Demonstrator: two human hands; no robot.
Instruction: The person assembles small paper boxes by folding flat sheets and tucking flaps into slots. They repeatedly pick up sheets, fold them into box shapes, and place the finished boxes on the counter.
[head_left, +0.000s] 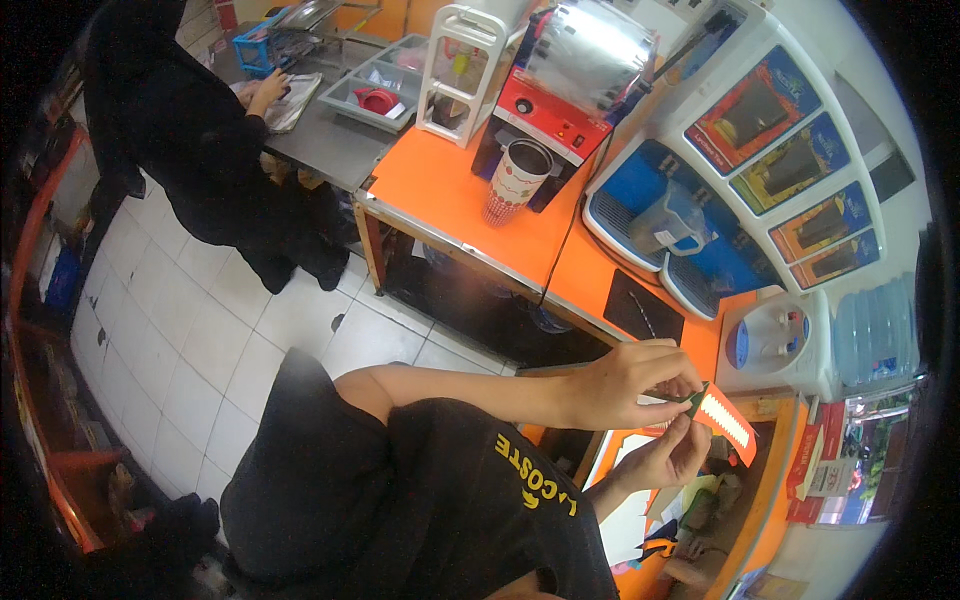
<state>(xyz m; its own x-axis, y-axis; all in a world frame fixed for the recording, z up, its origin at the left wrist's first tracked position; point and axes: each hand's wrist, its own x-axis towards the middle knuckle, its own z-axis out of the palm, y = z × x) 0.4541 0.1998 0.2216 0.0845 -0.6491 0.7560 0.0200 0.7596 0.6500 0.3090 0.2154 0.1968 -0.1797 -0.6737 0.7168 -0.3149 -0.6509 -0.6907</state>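
Observation:
My left hand (632, 388), reaching across from the left, is closed with thumb and fingertips pinching the dark green end of a small orange strip (728, 424). The strip looks like paper and has a bright white band with a toothed edge. Just below, my right hand (662, 463) is closed too, its thumb and finger pinched at the same green end; the fingers partly hide it. Under my hands lie white paper sheets (625, 520) and orange-handled scissors (660, 547).
An orange counter (430, 195) carries a patterned paper cup (513, 190), a red cup-sealing machine (548, 130), a drink dispenser (655, 170) with a clear pitcher (672, 222), and a dark mat (640, 308). A water dispenser (775, 345) stands beyond. A person in black (185, 130) works at the far left.

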